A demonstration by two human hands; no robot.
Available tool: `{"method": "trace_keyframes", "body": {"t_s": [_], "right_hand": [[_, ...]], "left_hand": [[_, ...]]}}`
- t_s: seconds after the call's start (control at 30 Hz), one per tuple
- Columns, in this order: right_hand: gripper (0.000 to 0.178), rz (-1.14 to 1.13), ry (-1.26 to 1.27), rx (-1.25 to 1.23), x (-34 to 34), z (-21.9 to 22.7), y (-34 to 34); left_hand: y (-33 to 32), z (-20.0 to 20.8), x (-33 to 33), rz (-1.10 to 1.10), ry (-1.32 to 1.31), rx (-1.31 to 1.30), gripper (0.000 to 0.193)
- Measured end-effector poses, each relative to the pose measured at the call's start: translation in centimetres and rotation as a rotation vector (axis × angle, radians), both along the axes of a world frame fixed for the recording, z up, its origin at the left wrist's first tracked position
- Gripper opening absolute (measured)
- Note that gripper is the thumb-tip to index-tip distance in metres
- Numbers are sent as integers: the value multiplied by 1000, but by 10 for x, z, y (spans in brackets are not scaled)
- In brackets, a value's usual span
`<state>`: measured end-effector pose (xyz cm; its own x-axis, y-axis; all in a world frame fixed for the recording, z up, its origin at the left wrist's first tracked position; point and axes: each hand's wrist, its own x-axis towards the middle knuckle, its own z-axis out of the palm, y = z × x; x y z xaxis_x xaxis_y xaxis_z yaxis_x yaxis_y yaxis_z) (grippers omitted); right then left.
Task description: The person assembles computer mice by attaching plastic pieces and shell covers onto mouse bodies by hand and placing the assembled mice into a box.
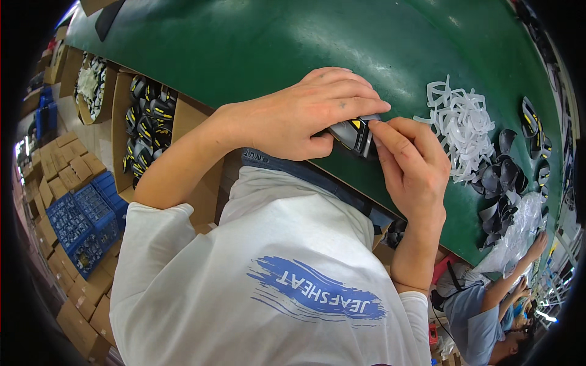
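Near the front edge of the green table (pixel 244 55), I hold a small rounded black-and-grey plastic part (pixel 352 135) with yellow marks between both hands. My left hand (pixel 311 113) is closed over it, fingers lying along its far side and thumb on the near side. The fingertips of my right hand (pixel 412 155) pinch and press its right end. My fingers cover much of the part. To the right of my right hand lies a pile of translucent white plastic frames (pixel 461 131). Dark curved shells (pixel 503 177) are heaped just beyond it.
Several black-and-yellow parts (pixel 532 125) sit by the table's right edge, near a clear plastic bag (pixel 519 229). On my left, an open carton (pixel 198 125) holds similar parts. Blue crates (pixel 85 219) and cardboard boxes (pixel 70 165) stand farther left. Another person (pixel 479 311) works at the right.
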<state>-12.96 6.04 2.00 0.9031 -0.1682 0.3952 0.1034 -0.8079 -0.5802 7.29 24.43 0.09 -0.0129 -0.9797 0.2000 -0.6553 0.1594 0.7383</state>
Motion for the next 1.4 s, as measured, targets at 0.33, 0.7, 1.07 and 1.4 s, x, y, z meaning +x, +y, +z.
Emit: {"method": "trace_keyframes", "body": {"t_s": [0.33, 0.7, 1.07, 1.4], "right_hand": [[35, -87, -44, 127, -16, -11, 9], [30, -25, 177, 100, 9, 24, -2], [46, -117, 147, -226, -26, 6, 28], [43, -37, 260, -492, -34, 21, 24]], "left_hand": [[-2, 0, -4, 33, -10, 33, 95], [-3, 1, -6, 53, 25, 14, 85], [-7, 3, -20, 142, 25, 17, 85], [-6, 3, -16, 104, 80, 81, 87]]}}
